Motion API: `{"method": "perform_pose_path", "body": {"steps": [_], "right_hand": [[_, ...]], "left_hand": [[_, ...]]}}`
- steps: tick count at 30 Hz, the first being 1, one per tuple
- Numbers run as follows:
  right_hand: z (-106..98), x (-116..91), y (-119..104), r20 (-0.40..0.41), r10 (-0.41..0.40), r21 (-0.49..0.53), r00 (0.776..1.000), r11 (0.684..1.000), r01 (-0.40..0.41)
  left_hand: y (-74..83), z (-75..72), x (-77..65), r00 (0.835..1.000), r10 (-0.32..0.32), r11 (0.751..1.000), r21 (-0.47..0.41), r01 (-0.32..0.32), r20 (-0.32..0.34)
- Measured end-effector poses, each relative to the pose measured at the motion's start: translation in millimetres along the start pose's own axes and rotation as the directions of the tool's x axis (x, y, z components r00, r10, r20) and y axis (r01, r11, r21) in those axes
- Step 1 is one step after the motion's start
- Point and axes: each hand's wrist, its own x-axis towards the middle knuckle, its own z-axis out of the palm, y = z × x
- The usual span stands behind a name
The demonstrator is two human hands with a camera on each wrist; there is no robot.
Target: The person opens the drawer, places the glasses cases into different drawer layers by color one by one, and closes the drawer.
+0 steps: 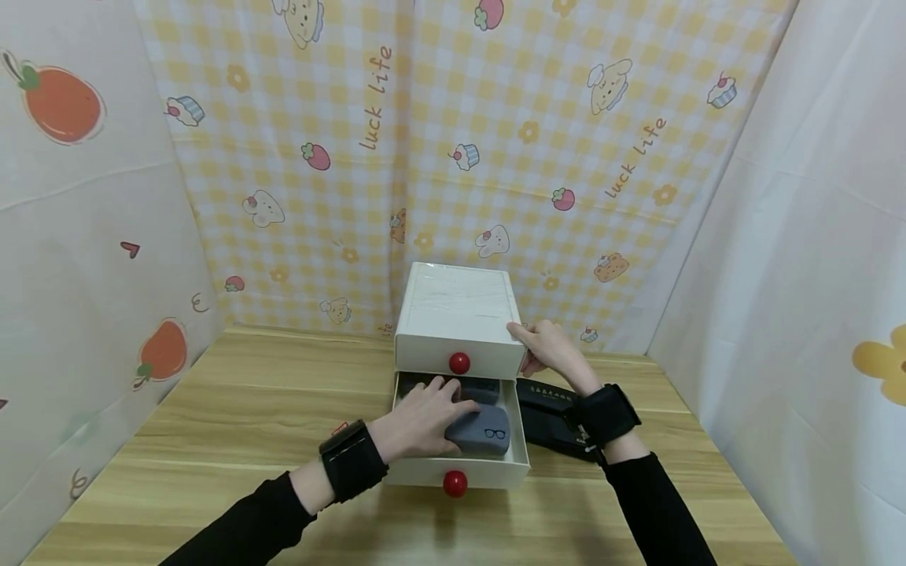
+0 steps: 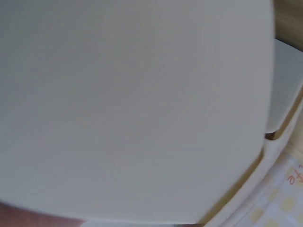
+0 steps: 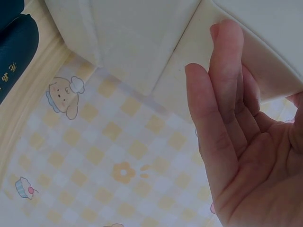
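Observation:
A small white two-drawer cabinet stands with its lower drawer pulled out. Inside lie a grey-blue glasses case with a spectacles print and, behind it, a dark case, partly hidden. My left hand reaches into the drawer and pinches the glasses case at its left end, index finger on the far side and thumb on the near side. At the cabinet's upper right corner rests my right hand, thumb on the top edge, fairly straight fingers along the side.
Black cases with gold lettering lie on the wooden table right of the drawer. Red round knobs stick out from both drawer fronts. A patterned cloth hangs behind; a pale surface fills most of the left wrist view.

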Motion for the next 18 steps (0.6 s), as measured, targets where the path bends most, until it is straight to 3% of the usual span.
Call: {"method": "perform_pose_path", "body": {"steps": [10, 18], "right_hand": [[0, 0, -1, 0.0, 0.011, -0.002, 1.0, 1.0, -0.011], [1, 0, 0, -0.006, 0.009, -0.014, 1.0, 1.0, -0.009]], "left_hand": [[-5.8, 16.1, 3.4, 1.0, 0.008, 1.0, 0.009, -0.008, 0.018], [-5.8, 14.4, -0.7, 0.998, 0.051, 0.998, 0.038, -0.049, -0.029]]}}
